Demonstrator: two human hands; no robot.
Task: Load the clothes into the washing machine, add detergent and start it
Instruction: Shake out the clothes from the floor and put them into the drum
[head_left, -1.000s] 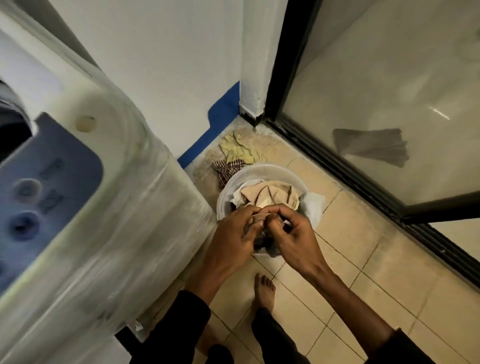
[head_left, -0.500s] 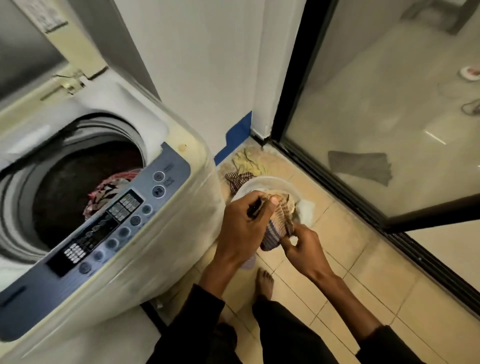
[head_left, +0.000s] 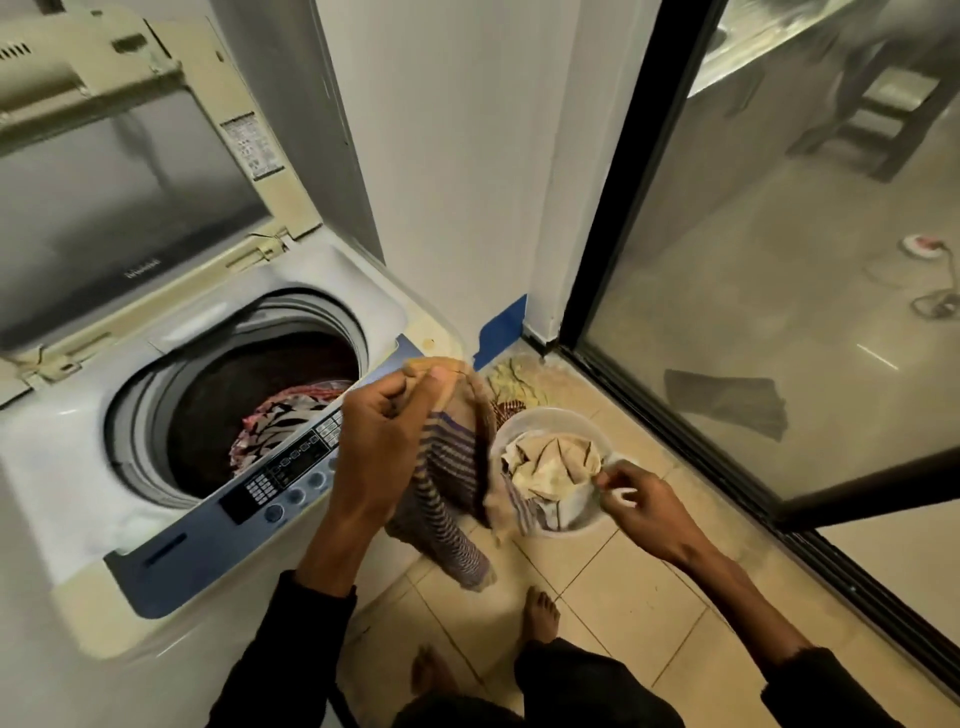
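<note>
1. Your left hand (head_left: 382, 441) grips a soft, striped knit garment (head_left: 457, 467) by its tan upper edge, fingers curled round the fabric; it hangs limp beside the washing machine's control panel (head_left: 291, 467), its lower end dangling above the floor.
2. Your right hand (head_left: 641, 506) hovers at the rim of the round, translucent plastic basin (head_left: 550, 418), fingers loosely curled; whether they pinch anything, you cannot tell.
3. The basin holds crumpled cream and beige cloths (head_left: 553, 465) and stands on the floor.
4. The top-loading washing machine (head_left: 78, 467) is glossy white plastic with a blue-grey button panel; its hinged lid (head_left: 130, 197) stands open, and a patterned red-and-white garment (head_left: 283, 421) lies in the dark round drum.
5. The floor (head_left: 623, 597) is smooth beige tile; more rumpled cloth (head_left: 511, 382) lies by the white wall (head_left: 457, 156), next to a black-framed glass door (head_left: 779, 260).
</note>
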